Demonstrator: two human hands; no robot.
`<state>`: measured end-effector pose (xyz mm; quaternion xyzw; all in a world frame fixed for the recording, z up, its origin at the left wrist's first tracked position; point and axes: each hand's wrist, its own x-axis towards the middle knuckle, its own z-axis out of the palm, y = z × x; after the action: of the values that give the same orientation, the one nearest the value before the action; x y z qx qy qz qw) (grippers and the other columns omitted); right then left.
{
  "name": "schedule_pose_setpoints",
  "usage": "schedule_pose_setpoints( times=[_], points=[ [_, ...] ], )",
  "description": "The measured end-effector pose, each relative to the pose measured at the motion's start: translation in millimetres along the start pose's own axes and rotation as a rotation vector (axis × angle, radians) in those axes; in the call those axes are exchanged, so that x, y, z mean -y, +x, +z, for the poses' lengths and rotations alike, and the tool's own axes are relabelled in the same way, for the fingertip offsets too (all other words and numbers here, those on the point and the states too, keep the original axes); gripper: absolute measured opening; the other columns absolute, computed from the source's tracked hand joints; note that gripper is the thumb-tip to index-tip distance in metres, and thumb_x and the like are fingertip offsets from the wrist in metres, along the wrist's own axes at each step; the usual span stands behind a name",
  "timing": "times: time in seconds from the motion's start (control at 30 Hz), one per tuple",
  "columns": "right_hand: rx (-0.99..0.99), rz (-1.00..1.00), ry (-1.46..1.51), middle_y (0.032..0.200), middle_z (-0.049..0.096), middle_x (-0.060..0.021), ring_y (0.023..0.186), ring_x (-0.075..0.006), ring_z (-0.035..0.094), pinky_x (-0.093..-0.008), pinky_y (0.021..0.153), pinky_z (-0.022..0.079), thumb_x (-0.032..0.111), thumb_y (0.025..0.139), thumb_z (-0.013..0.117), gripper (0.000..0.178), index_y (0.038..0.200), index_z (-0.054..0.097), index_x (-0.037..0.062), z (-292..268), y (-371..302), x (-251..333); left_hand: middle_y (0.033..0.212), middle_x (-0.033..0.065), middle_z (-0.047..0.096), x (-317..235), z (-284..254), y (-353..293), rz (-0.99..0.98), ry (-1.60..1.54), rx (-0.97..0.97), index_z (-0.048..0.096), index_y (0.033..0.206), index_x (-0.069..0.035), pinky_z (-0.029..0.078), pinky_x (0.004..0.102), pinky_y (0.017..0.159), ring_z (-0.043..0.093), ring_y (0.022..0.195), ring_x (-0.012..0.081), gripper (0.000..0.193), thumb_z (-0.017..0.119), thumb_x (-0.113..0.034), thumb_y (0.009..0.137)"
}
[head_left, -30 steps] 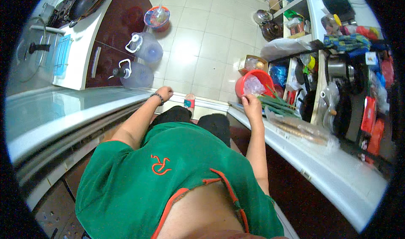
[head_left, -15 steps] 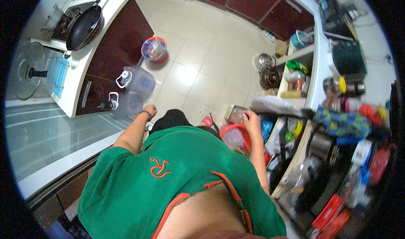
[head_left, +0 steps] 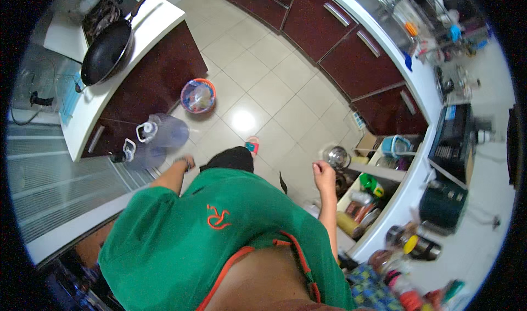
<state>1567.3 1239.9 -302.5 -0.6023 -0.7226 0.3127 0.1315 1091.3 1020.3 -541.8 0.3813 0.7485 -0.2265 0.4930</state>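
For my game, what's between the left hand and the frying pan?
From left hand to frying pan, head view shows a clear plastic jug, dark red cabinet, then white countertop.

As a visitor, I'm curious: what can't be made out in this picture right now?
All in the head view:
- Right grip: the back of the hand hides its inside.
- Left grip: too small and blurred to tell its fingers apart.
- Bags in the bucket: too small to tell their contents.
- Patterned cloth: cut off by the bottom edge.
- Second foot: hidden by the body.
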Motion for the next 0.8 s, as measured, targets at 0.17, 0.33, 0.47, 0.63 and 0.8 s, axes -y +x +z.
schedule_pose_setpoints(
  times=[0.17, 0.33, 0.47, 0.63, 0.8],
  points=[
    [0.074, -0.04, -0.021, 0.081, 0.059, -0.0183, 0.077, -0.033, 0.057, -0.0366, 0.067, 0.045, 0.012, 0.077, 0.057, 0.014, 0.085, 0.06, 0.0019, -42.7, 105.9, 12.0, 0.089, 0.0211, 0.06, -156.2, -157.1, 24.6, 0.261, -0.029, -0.398, 0.063, 0.083, -0.003, 0.046, 0.0418, 0.075, 0.058, 0.083, 0.0355, 0.027, 0.049, -0.024, 0.073],
    [0.032, -0.007, 0.028, 0.082, 0.06, -0.018, 0.076, -0.0331, 0.057, -0.0365, 0.068, 0.045, 0.012, 0.076, 0.057, 0.013, 0.084, 0.06, 0.0023, -68.0, 214.4, -18.1, 0.083, 0.021, 0.06, -288.8, -282.5, 26.2, 0.552, -0.184, -0.606, 0.062, 0.084, -0.004, 0.046, 0.0414, 0.072, 0.057, 0.078, 0.036, 0.025, 0.049, -0.023, 0.075],
    [0.12, -0.08, 0.011, 0.084, 0.06, -0.0175, 0.078, -0.0327, 0.058, -0.0365, 0.07, 0.045, 0.012, 0.076, 0.056, 0.013, 0.084, 0.061, 0.0028, -86.7, 308.0, -48.2, 0.084, 0.0196, 0.06, -365.2, -335.9, 46.4, 0.621, -0.279, -0.623, 0.062, 0.087, -0.004, 0.046, 0.0404, 0.073, 0.057, 0.081, 0.0346, 0.023, 0.051, -0.021, 0.076],
    [0.13, -0.363, 0.006, 0.083, 0.06, -0.0178, 0.079, -0.0332, 0.057, -0.0372, 0.071, 0.045, 0.013, 0.077, 0.055, 0.014, 0.085, 0.061, 0.0028, -133.5, 453.9, -14.3, 0.089, 0.0199, 0.06, -415.4, -352.8, 55.5, 0.524, -0.283, -0.467, 0.063, 0.088, -0.006, 0.045, 0.0392, 0.077, 0.056, 0.084, 0.0337, 0.023, 0.054, -0.023, 0.074],
    [0.151, -0.571, 0.045, 0.087, 0.058, -0.0158, 0.078, -0.0307, 0.057, -0.0352, 0.069, 0.045, 0.011, 0.078, 0.054, 0.018, 0.094, 0.059, 0.0029, -161.4, 589.2, 36.3, 0.09, 0.0192, 0.059, -453.6, -392.0, 60.6, 0.466, -0.395, -0.489, 0.062, 0.09, -0.005, 0.045, 0.0375, 0.077, 0.056, 0.087, 0.0326, 0.022, 0.057, -0.02, 0.075]
  ],
)
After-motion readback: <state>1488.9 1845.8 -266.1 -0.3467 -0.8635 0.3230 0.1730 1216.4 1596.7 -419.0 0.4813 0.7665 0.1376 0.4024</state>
